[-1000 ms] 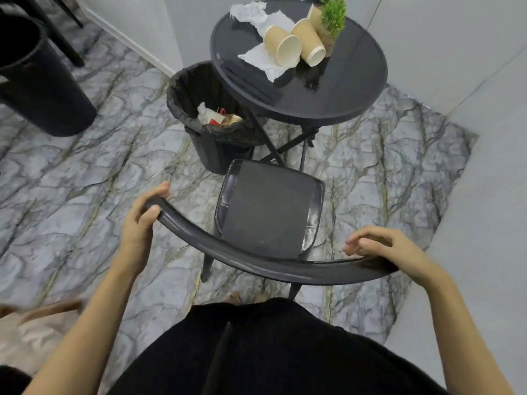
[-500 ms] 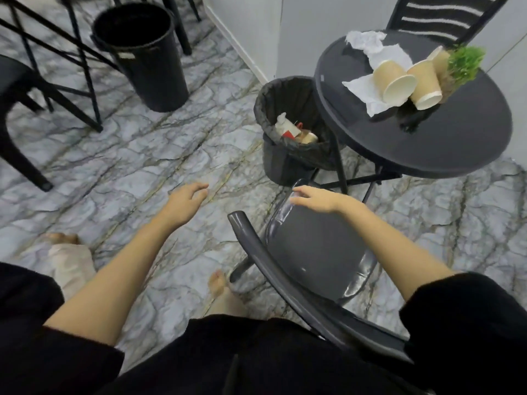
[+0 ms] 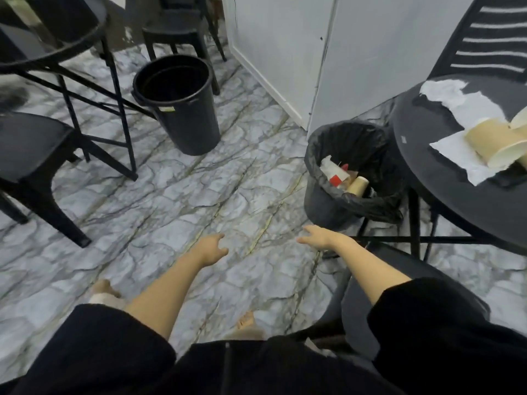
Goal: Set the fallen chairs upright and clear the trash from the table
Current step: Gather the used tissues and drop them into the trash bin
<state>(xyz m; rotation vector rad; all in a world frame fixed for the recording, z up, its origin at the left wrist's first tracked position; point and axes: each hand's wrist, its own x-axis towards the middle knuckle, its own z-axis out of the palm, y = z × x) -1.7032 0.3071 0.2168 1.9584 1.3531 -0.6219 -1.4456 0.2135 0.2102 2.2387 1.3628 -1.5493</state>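
- The left hand (image 3: 210, 248) is held out over the marble floor (image 3: 176, 201). Its fingers are loose and it holds nothing.
- The right hand (image 3: 316, 238) is also out over the floor, just past the near chair (image 3: 399, 283). Its fingers are spread and it holds nothing.
- The near chair is dark grey and sits low on the right, under the right arm. Only part of it shows, so I cannot tell for sure how it stands.
- A round black desk (image 3: 445, 195) is on the right.
- On the desk lie two tan paper cups (image 3: 493, 143), tipped on their sides, on top of white paper napkins (image 3: 467, 109).
- A small bin with a black bag (image 3: 350, 178) stands just beside the desk, on its left. It has trash in it, with one tan cup and something red and white.
- A striped black chair (image 3: 490, 41) stands upright behind the desk.
- A taller black bin (image 3: 179, 106) stands farther back on the floor, well apart from the small bin.
- On the left there is another black desk (image 3: 57, 38) with thin legs, and a black chair (image 3: 31, 149) standing upright beside it.
- One more black chair (image 3: 176, 27) stands at the back by the wall.
- Two bare feet show at the bottom, near the black clothes.
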